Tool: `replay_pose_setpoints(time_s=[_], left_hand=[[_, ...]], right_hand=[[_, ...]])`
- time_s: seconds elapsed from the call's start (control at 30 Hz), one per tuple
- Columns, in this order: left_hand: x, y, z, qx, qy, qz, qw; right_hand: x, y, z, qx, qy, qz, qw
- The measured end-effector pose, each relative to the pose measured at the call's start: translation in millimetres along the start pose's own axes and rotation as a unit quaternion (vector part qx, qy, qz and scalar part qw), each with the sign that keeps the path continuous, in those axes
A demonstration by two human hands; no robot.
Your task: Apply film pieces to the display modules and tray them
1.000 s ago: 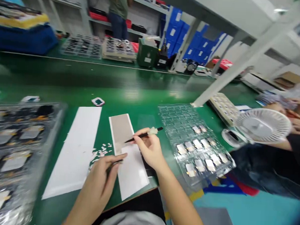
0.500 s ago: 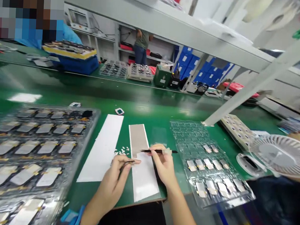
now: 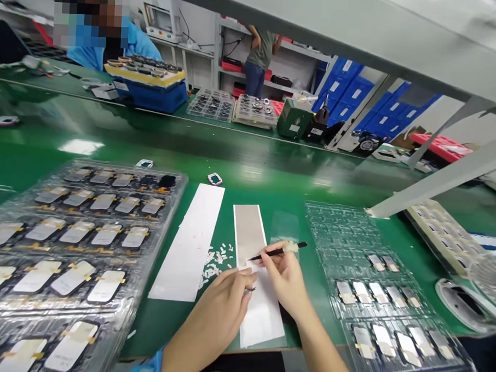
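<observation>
My right hand (image 3: 285, 278) grips black tweezers (image 3: 277, 253) wrapped with white tape, their tip over a grey foil strip (image 3: 248, 234) on a white backing sheet (image 3: 263, 313). My left hand (image 3: 222, 308) rests on the sheet's edge, holding small metal tweezers (image 3: 249, 289) that it mostly hides. Small white scraps (image 3: 214, 264) lie beside the strip. A wider white sheet (image 3: 187, 243) lies to their left.
A clear tray of pads with yellow tabs (image 3: 76, 250) lies on the green bench (image 3: 248, 178) at left. A clear tray of small silver pads (image 3: 371, 279) lies at right, below a white shelf leg (image 3: 437, 186). A co-worker (image 3: 131, 46) sits far left.
The whole scene has shifted right and down in view as my head turned. My left hand has moved right, closer to my right hand, and its tweezers are now mostly hidden.
</observation>
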State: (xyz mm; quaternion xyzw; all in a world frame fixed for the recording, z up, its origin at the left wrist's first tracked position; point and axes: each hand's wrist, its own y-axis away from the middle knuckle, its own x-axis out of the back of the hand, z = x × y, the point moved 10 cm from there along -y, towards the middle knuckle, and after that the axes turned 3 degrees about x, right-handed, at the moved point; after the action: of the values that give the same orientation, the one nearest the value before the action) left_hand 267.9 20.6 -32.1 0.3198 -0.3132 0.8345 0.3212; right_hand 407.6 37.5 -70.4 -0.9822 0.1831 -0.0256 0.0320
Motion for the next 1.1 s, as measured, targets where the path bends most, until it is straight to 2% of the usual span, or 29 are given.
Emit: replay_pose_setpoints(time_s=[0.17, 0.33, 0.57, 0.87, 1.1], left_hand=[[-13.7, -1.0, -0.7, -0.016, -0.057, -0.011, 0.998], [-20.9, 0.9, -4.8, -0.012, -0.056, -0.011, 0.998], [-18.1, -0.6, -1.0, -0.014, -0.056, -0.027, 0.998], [-16.5, -0.7, 0.1, -0.005, -0.051, -0.037, 0.998], [-14.9, -2.1, -1.9, 0.012, -0.025, -0.033, 0.999]], right_hand=[[-1.5, 0.0, 5.9, -0.004, 0.000, 0.007, 1.000], [-1.8, 0.2, 10.1, -0.009, -0.005, 0.001, 1.000], [-2.8, 1.8, 8.0, -0.001, -0.014, -0.011, 1.000], [-1.3, 0.8, 11.2, -0.016, -0.034, 0.010, 0.999], [-1.0, 1.8, 0.7, -0.024, -0.076, 0.016, 0.997]])
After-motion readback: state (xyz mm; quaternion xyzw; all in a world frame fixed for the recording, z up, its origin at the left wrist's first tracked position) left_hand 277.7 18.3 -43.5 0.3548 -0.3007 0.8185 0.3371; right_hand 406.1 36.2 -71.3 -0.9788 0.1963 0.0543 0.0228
